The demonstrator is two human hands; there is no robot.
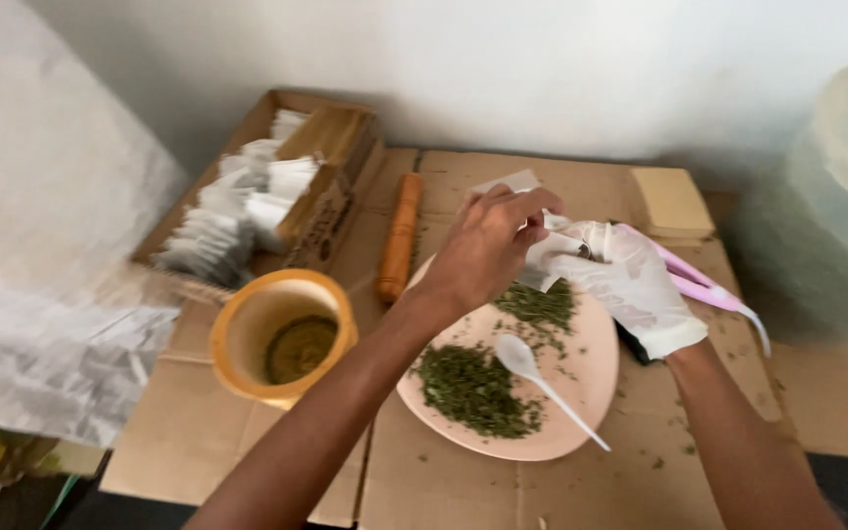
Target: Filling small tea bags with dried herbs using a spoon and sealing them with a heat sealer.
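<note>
Now both hands over pink plate [581,393]. Left hand [488,245] bare, fingers pinched on small white sachet [542,257]; gloved right hand [630,280] closed on its other edge. Dried green herb [473,391] heaped on plate, spoon [527,361] idle. I judge filling mid-way: finished sachets stacked in box [247,206], plenty herb left.

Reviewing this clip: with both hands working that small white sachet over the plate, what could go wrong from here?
1. The sachet is pinched between the left hand and gloved right hand; dried herb could miss it and scatter past the plate.
2. The white spoon overhangs the rim and might get knocked off.
</note>
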